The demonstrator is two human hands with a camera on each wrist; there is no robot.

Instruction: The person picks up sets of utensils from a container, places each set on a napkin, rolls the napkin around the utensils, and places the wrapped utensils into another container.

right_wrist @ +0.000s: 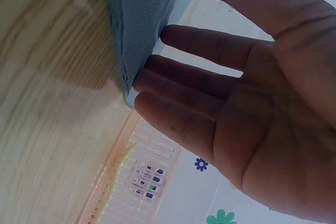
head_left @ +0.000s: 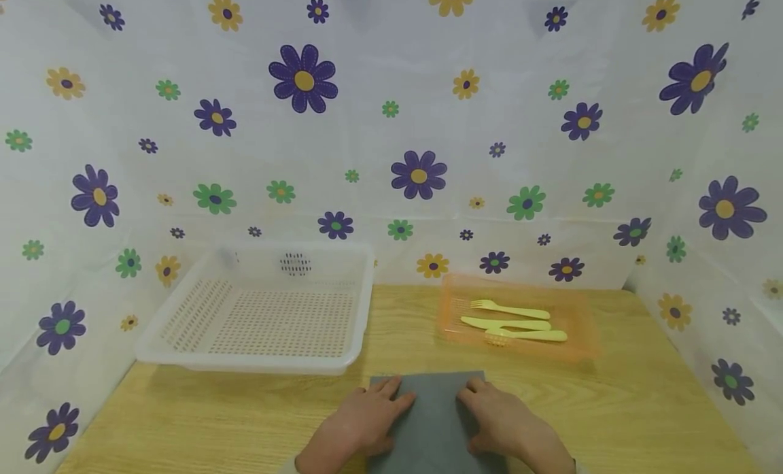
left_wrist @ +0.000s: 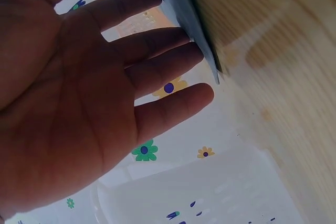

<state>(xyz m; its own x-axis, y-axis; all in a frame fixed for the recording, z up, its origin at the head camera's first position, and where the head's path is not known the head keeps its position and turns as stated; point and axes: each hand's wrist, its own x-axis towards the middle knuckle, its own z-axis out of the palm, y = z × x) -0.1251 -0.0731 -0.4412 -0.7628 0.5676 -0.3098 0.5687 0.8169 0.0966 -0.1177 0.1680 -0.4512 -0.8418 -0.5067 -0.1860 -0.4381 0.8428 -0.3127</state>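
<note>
A grey cloth (head_left: 436,419), apparently folded, lies flat on the table at the bottom centre of the head view. My left hand (head_left: 366,419) rests its fingertips on the cloth's left side. On the opposite side, my right hand (head_left: 504,421) touches the cloth with its fingers. In the left wrist view, the fingers (left_wrist: 157,51) extend fairly straight to the cloth's edge. Layered edges of the cloth (right_wrist: 144,19) show in the right wrist view, where the spread fingers (right_wrist: 202,45) meet it. Neither hand visibly grips it. The cloth's near end is cut off by the frame.
A white perforated basket (head_left: 263,362) stands at the back left of the wooden table (head_left: 232,419). At the back right, an orange basket (head_left: 578,348) holds a yellow fork (head_left: 520,312), a knife (head_left: 508,323) and another utensil (head_left: 538,336). Flowered sheeting (head_left: 367,134) surrounds the table.
</note>
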